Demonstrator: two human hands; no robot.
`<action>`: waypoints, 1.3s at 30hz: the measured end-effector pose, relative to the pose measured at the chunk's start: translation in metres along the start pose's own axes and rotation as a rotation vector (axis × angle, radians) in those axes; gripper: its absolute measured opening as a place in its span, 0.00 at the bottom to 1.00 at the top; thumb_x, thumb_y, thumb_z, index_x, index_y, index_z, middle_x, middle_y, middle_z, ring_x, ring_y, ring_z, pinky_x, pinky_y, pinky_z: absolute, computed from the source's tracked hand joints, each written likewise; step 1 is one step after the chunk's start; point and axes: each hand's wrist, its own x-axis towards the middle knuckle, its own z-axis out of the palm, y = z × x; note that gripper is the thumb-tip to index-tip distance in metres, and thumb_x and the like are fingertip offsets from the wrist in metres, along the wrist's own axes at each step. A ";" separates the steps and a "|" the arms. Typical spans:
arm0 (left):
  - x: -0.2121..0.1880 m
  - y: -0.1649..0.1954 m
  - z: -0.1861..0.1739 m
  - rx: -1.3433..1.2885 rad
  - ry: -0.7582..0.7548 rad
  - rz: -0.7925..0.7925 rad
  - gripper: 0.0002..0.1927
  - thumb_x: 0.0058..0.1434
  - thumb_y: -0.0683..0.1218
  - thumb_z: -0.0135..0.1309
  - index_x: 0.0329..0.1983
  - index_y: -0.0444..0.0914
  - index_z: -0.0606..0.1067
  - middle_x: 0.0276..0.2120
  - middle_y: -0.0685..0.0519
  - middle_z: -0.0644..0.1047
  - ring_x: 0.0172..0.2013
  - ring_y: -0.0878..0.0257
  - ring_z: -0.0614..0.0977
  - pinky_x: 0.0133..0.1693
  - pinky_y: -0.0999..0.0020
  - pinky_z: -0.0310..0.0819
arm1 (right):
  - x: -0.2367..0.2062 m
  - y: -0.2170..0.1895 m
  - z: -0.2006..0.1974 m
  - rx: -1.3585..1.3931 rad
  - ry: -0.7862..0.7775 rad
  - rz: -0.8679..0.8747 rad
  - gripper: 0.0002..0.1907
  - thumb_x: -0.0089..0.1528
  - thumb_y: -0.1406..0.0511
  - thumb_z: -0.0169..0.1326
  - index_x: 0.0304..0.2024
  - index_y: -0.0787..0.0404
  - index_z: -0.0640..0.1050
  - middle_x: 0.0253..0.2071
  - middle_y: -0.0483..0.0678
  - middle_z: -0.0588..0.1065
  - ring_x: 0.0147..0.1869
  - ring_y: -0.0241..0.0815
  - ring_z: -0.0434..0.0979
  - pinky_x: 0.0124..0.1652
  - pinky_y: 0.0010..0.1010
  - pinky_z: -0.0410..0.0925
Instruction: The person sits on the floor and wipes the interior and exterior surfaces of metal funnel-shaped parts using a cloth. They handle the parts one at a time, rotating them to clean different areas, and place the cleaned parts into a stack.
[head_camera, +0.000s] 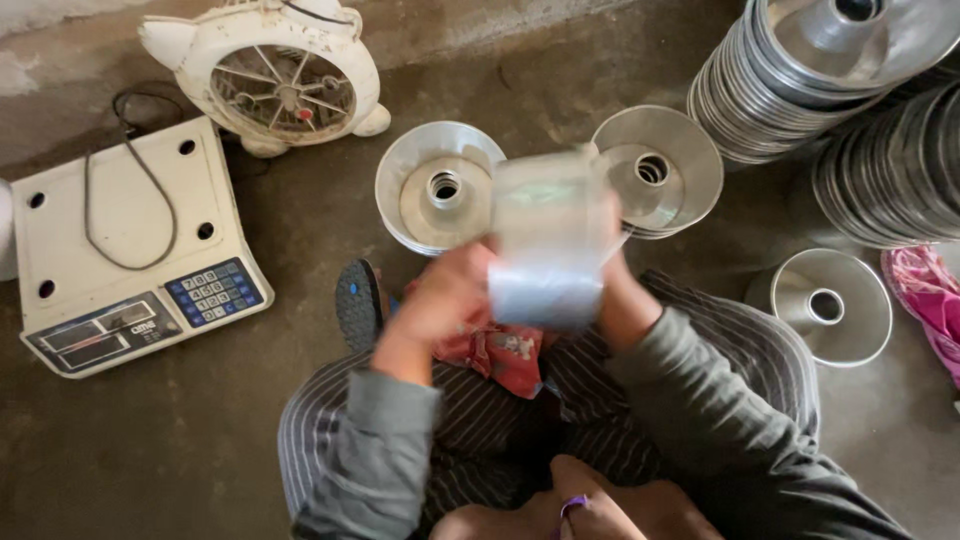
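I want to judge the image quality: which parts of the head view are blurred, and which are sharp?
Head view: the clear plastic bag and both hands, left hand and right hand, are motion-blurred; the weighing scale, fan and metal discs are sharp.

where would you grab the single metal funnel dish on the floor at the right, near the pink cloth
Probably by the outer rim of the metal dish, coming straight down from above. It rests alone on the floor, wide face up, so the whole thin edge is free. The raised centre tube is the other grip: it stands up and a finger fits its open hole. Avoid the right side, where the pink cloth lies close.
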 end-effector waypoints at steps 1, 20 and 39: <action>0.002 -0.003 -0.010 -0.189 0.042 -0.014 0.28 0.68 0.60 0.53 0.56 0.32 0.76 0.41 0.43 0.78 0.38 0.54 0.76 0.39 0.56 0.70 | -0.010 0.005 0.007 -0.173 0.009 -0.102 0.20 0.66 0.57 0.50 0.52 0.64 0.79 0.49 0.54 0.79 0.51 0.50 0.81 0.49 0.42 0.75; -0.001 -0.020 -0.022 -0.172 0.002 0.181 0.31 0.63 0.58 0.57 0.62 0.32 0.73 0.50 0.47 0.80 0.49 0.59 0.80 0.51 0.62 0.75 | -0.005 0.026 0.026 -0.425 -0.110 -0.117 0.19 0.65 0.65 0.52 0.56 0.68 0.77 0.52 0.58 0.78 0.53 0.53 0.82 0.52 0.47 0.74; 0.005 -0.056 -0.051 -0.233 0.364 0.642 0.28 0.66 0.47 0.63 0.63 0.30 0.67 0.53 0.46 0.77 0.51 0.59 0.80 0.55 0.59 0.77 | 0.026 0.015 -0.017 -0.208 -0.054 0.112 0.20 0.66 0.66 0.49 0.61 0.60 0.75 0.52 0.48 0.78 0.53 0.39 0.78 0.50 0.31 0.72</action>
